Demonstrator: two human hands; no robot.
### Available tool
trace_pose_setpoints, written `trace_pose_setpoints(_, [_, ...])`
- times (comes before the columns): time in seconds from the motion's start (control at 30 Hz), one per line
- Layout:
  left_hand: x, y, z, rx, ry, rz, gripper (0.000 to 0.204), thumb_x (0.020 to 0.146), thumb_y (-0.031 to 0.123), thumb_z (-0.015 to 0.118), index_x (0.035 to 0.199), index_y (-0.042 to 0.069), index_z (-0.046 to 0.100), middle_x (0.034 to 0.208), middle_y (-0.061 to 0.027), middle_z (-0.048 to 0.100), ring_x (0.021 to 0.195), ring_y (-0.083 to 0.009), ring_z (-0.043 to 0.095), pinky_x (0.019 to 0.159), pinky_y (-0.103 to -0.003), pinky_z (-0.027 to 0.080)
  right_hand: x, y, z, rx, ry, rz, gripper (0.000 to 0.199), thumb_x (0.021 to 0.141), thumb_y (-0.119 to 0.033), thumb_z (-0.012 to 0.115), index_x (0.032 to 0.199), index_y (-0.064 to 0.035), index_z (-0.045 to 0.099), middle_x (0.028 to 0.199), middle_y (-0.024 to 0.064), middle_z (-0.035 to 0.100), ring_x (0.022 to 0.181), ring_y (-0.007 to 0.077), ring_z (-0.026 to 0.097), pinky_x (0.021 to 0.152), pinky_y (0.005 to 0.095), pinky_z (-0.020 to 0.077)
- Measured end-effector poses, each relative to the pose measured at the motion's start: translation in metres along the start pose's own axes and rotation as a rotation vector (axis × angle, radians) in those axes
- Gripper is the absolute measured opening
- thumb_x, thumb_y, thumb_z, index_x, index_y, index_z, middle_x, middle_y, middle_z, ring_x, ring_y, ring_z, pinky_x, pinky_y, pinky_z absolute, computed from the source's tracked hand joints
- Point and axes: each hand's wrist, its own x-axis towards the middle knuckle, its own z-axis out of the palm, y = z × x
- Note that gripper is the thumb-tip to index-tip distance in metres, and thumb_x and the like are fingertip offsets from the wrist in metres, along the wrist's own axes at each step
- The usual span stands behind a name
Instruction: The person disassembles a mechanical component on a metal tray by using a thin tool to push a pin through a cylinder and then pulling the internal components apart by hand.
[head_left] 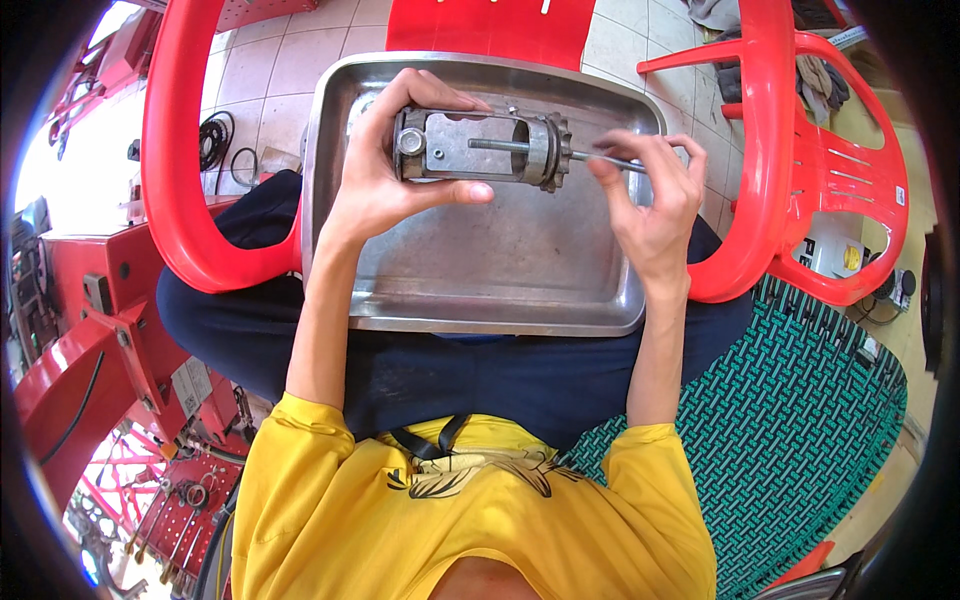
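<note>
A: Head view, looking straight down. What has the left hand [385, 175] got?

B: It is wrapped round a grey, cage-like metal housing with a toothed sprocket at one end [478, 148]. The thumb runs along the lower side and the fingers curl over the top, so the part lies level with its open window facing up toward the camera.

A: And the right hand [655, 195]?

B: Pinched narrow on a slim, straight steel rod [560, 152]. The fingertips [610, 158] grip its outer end just beside the sprocket, and the rod runs through the sprocket's centre into the housing, along its axis. I judge the left hand holds the body steady so the rod stays in line with the bore.

A: What lies beneath the hands?

B: A shallow rectangular steel tray with rounded corners [500, 290], resting across the lap on dark blue trousers [450, 375]. Both hands hover above it, apart from its floor. It probably sits there to catch any small part that drops.

A: Anything round about?

B: A red plastic chair [175, 150] curves round outside the left hand, and a second red plastic chair [850, 170] stands beyond the right. Below the right forearm is a green woven mat [800, 420]. Red-painted metal machinery [90, 320] stands well out past the left elbow, over pale floor tiles [270, 70].
</note>
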Motion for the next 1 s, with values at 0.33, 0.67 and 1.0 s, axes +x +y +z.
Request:
trace_pose_setpoints(0.33, [0.0,0.004,-0.001,-0.016,0.002,-0.061,0.068,0.058,0.023,0.103,0.108,0.002,0.062,0.107,-0.0133,0.068,0.115,-0.0306,0.068,0.104,-0.046,0.052,0.004,-0.001,-0.001,-0.005,0.029,-0.029,0.017,0.088,-0.023,0.08,0.08,-0.0104,0.072,0.076,0.001,0.07,0.074,0.02,0.065,0.093,0.0385,0.0395])
trace_pose_setpoints(0.67, [0.001,0.0,-0.001,0.011,0.019,0.004,0.063,0.059,0.024,0.103,0.104,0.006,0.062,0.108,-0.0121,0.074,0.109,-0.0254,0.072,0.097,-0.037,0.057,0.005,-0.002,-0.003,0.009,0.04,-0.025,0.017,0.089,-0.024,0.08,0.082,-0.0106,0.072,0.077,0.0011,0.07,0.077,0.0207,0.066,0.092,0.0377,0.0391])
trace_pose_setpoints(1.0, [0.0,0.0,-0.002,-0.018,0.026,-0.003,0.063,0.058,0.021,0.103,0.104,0.006,0.062,0.108,-0.0115,0.073,0.111,-0.0261,0.072,0.098,-0.038,0.056,0.002,0.002,-0.002,0.041,0.018,0.011,0.02,0.09,-0.026,0.079,0.083,-0.0095,0.07,0.079,0.0004,0.068,0.078,0.0197,0.065,0.092,0.0375,0.0391])
